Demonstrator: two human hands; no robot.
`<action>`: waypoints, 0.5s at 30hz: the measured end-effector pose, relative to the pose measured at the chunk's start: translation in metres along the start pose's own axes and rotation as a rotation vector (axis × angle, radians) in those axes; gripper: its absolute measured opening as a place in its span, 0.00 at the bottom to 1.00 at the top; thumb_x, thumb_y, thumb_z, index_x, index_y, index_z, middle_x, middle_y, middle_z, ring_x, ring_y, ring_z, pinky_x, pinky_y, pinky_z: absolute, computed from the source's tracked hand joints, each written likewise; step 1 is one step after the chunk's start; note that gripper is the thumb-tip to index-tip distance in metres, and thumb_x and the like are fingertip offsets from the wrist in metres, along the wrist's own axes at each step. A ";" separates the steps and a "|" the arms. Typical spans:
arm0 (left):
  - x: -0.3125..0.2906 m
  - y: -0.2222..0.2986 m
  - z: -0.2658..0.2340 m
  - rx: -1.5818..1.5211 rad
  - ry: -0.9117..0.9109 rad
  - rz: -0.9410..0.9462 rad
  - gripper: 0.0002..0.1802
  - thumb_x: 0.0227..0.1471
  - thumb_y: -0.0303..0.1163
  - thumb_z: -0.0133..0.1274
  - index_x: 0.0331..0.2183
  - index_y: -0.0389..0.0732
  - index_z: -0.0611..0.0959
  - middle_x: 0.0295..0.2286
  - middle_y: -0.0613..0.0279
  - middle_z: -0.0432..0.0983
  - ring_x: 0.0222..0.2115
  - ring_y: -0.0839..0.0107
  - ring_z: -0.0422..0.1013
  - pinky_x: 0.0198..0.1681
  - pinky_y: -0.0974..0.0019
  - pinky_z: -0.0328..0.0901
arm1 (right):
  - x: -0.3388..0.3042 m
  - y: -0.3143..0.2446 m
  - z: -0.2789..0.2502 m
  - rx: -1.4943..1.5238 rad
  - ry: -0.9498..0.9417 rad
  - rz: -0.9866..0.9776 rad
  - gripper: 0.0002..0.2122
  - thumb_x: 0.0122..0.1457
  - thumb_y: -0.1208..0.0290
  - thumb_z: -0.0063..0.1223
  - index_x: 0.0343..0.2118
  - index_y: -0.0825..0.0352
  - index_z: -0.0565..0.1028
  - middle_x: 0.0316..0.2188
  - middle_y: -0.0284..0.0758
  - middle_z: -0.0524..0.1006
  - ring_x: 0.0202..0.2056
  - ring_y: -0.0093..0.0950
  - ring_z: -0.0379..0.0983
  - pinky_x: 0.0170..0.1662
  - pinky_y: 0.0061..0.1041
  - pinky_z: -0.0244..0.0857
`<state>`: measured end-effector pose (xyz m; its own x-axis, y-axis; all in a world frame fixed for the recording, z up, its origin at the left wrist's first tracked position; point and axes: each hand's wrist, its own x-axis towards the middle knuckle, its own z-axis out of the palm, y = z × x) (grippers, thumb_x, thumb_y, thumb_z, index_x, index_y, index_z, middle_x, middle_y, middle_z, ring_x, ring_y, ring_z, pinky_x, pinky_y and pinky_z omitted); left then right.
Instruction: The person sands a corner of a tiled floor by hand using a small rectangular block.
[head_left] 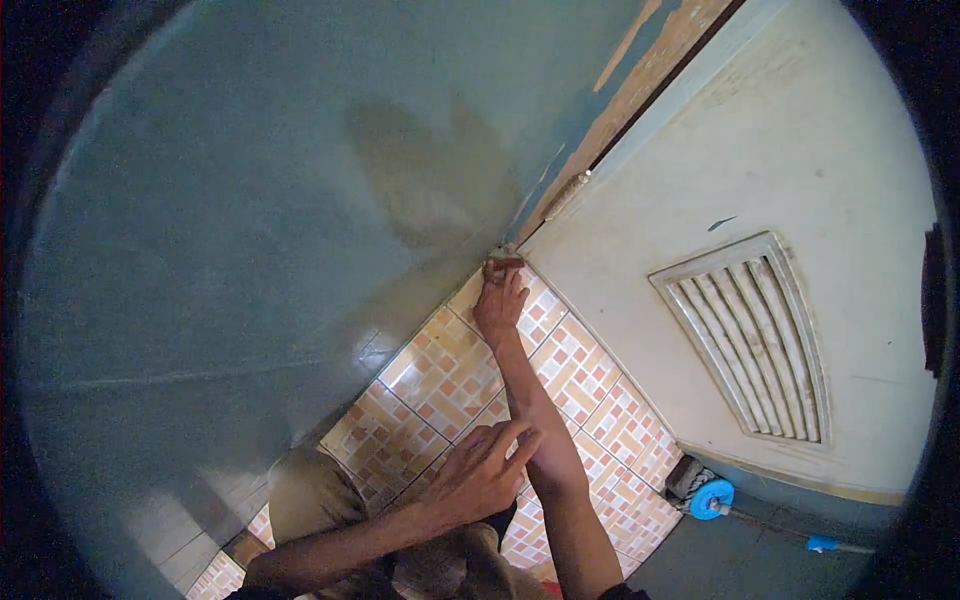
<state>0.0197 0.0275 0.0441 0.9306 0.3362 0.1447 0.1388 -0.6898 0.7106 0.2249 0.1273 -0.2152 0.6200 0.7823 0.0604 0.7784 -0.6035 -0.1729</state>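
Observation:
My right hand (500, 305) reaches far forward to the corner where the blue-green wall meets the white door. Its fingers are closed on a small reddish-brown block (508, 263), low down by the tiled floor; its exact kind is too small to make out. A pale, rough patch (506, 250) shows just beyond the block. Nearer to me, my left hand (490, 468) hovers by my right forearm, overlapping it in the picture. Its fingers are loosely bent and apart, with nothing seen in them.
A white door (620, 300) with a slatted vent (745, 340) rises on the right, with a hinge (567, 196) near the corner. The blue-green wall (230, 220) fills the left. Patterned tiles (420, 370) cover the floor. A blue round piece (711, 499) sits by the door's lower end.

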 end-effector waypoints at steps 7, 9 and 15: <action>-0.002 -0.003 0.002 -0.005 -0.024 -0.051 0.30 0.43 0.25 0.55 0.52 0.38 0.76 0.50 0.53 0.69 0.48 0.55 0.70 0.52 0.55 0.66 | -0.050 -0.021 -0.018 -0.062 -0.171 -0.125 0.30 0.59 0.66 0.49 0.65 0.63 0.61 0.60 0.54 0.64 0.60 0.50 0.61 0.57 0.61 0.55; -0.003 -0.003 0.002 0.007 -0.043 -0.054 0.30 0.43 0.25 0.55 0.52 0.38 0.76 0.50 0.53 0.69 0.48 0.55 0.70 0.51 0.55 0.66 | -0.045 -0.022 -0.020 -0.029 -0.150 -0.091 0.28 0.57 0.66 0.50 0.62 0.64 0.65 0.61 0.53 0.63 0.61 0.48 0.58 0.58 0.58 0.53; 0.002 0.000 0.000 -0.022 -0.030 -0.015 0.31 0.42 0.25 0.55 0.53 0.38 0.75 0.50 0.52 0.68 0.47 0.55 0.70 0.50 0.54 0.67 | 0.013 0.009 -0.004 -0.012 0.054 0.005 0.29 0.56 0.69 0.49 0.64 0.58 0.63 0.55 0.51 0.65 0.57 0.48 0.59 0.50 0.52 0.57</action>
<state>0.0213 0.0281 0.0445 0.9383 0.3268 0.1128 0.1459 -0.6703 0.7276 0.2400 0.1318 -0.2124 0.6283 0.7698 0.1126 0.7760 -0.6098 -0.1612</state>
